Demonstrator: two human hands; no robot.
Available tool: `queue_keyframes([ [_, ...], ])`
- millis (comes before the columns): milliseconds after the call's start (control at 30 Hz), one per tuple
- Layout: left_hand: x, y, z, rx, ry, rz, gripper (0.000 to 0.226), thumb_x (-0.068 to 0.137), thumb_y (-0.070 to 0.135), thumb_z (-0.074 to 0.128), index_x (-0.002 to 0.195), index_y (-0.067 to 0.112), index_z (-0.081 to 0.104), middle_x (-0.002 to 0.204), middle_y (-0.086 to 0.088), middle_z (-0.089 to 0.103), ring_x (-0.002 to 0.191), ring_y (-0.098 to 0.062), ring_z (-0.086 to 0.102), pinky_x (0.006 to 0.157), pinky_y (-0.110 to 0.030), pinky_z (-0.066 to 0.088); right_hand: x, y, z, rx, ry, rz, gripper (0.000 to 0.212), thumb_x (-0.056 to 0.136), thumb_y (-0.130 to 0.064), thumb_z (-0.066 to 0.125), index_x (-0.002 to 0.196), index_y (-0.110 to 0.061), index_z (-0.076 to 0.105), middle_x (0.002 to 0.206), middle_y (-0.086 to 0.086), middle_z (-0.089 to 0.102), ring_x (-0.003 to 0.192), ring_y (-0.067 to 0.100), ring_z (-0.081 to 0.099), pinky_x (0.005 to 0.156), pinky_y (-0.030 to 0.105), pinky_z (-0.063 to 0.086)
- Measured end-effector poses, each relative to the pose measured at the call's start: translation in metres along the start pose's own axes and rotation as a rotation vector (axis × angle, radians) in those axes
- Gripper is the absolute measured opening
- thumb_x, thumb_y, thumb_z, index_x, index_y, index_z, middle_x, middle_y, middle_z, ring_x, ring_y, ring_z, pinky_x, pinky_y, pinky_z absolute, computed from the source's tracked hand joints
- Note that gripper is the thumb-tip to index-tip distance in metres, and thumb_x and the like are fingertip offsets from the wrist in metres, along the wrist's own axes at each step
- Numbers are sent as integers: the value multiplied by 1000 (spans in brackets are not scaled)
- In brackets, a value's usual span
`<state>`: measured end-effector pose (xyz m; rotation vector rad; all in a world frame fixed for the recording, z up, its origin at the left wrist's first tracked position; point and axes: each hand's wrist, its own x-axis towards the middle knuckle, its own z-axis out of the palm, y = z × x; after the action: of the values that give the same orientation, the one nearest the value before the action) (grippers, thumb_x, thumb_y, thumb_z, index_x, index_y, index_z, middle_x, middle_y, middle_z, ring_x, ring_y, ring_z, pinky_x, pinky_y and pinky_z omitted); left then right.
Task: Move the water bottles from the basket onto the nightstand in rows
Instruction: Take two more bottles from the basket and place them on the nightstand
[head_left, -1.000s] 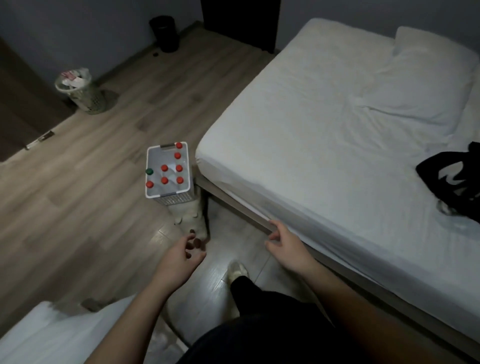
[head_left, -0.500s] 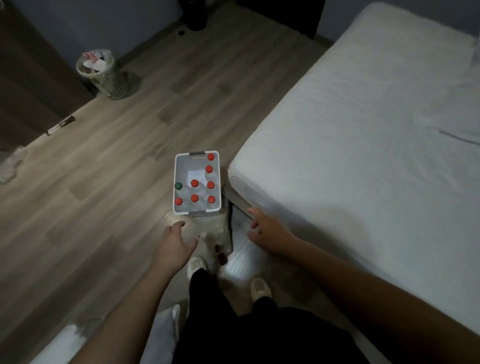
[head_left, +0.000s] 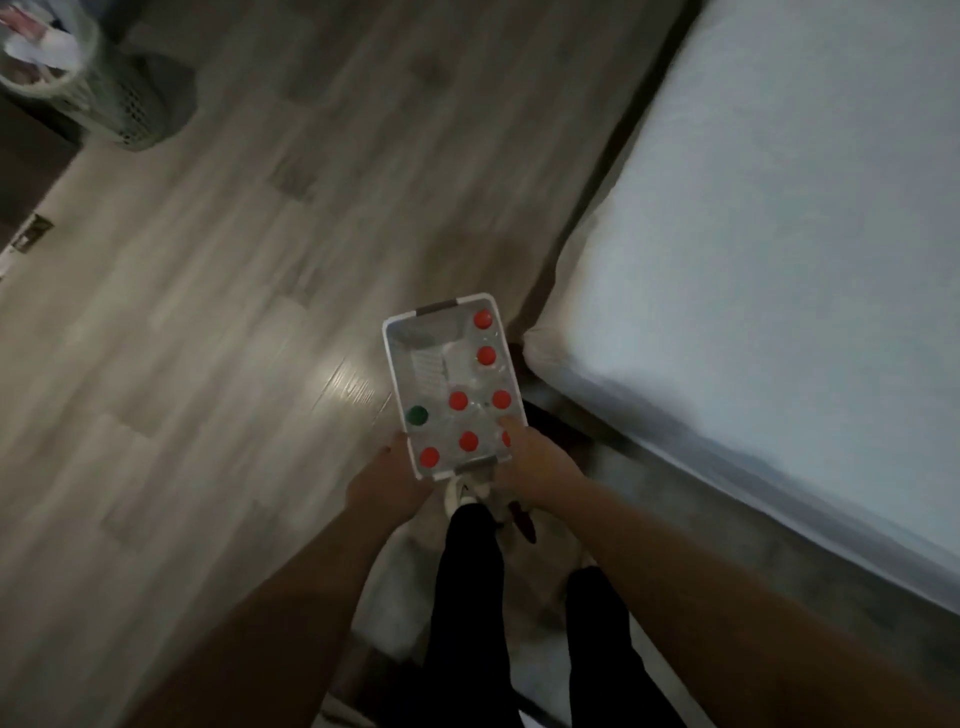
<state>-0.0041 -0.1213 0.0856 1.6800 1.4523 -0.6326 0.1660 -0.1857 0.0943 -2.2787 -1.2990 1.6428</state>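
A white plastic basket (head_left: 396, 364) stands by the corner of the bed, just ahead of my feet. Several clear water bottles with red caps (head_left: 458, 400) stand upright in it, and one has a green cap (head_left: 417, 415). The far left part of the basket holds no bottles. My left hand (head_left: 387, 478) is at the basket's near left corner, thumb along the rim and fingers hidden behind the wall. My right hand (head_left: 537, 460) grips the near right corner, with fingers over the rim partly covering one red cap. The picture is blurred. No nightstand is in view.
A bed with a white sheet (head_left: 779, 260) fills the right side, its corner touching the basket's far right. A mesh waste bin (head_left: 88, 83) stands at the top left on the wooden floor (head_left: 234, 312). My legs and a white shoe (head_left: 460, 491) are below the basket.
I have stepped up to the basket and the view has tilted down. Both hands moved forward from open air to the basket's near corners.
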Motion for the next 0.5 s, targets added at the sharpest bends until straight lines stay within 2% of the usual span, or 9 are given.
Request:
queue_keyframes([
  [67, 62, -25, 16, -60, 11, -4, 59, 74, 63, 54, 124, 35, 40, 115, 4, 57, 101, -21, 62, 86, -42, 53, 34, -4, 12, -1, -2, 46, 55, 89, -28, 54, 140, -22, 32, 136, 8, 48, 123, 31, 50, 102, 42, 42],
  [133, 101, -30, 24, -88, 61, -39, 60, 71, 60, 56, 121, 34, 38, 104, 6, 59, 88, -18, 63, 77, -42, 56, 66, -4, 22, -32, 28, 53, 53, 91, -29, 52, 139, -20, 32, 137, 9, 45, 123, 31, 48, 104, 45, 41],
  [200, 111, -15, 15, -97, 112, -43, 63, 72, 53, 58, 125, 29, 35, 105, 0, 59, 89, -22, 63, 77, -43, 57, 100, -1, 33, -71, 69, 31, 51, 90, -32, 51, 137, -21, 33, 133, 8, 48, 118, 29, 51, 102, 46, 43],
  [267, 131, -16, 20, -105, 115, -53, 67, 75, 46, 59, 132, 26, 29, 111, -6, 57, 94, -26, 62, 80, -46, 56, 130, 2, 42, -90, 83, 23, 53, 89, -31, 51, 138, -23, 32, 127, 8, 52, 112, 27, 54, 97, 42, 45],
  [400, 169, -29, 35, 68, 101, -17, 70, 87, 46, 51, 145, 34, 13, 119, -9, 53, 100, -27, 60, 80, -39, 53, 174, 9, 56, -153, 53, 6, 50, 95, -28, 47, 142, -24, 32, 124, 8, 54, 111, 24, 55, 91, 32, 41],
  [500, 187, -37, 43, 171, 37, 12, 70, 90, 48, 47, 148, 33, 10, 121, -8, 59, 103, -25, 61, 82, -36, 52, 195, 12, 65, -147, -9, 70, 40, 95, -22, 46, 134, -20, 42, 119, 12, 60, 106, 30, 59, 90, 38, 45],
])
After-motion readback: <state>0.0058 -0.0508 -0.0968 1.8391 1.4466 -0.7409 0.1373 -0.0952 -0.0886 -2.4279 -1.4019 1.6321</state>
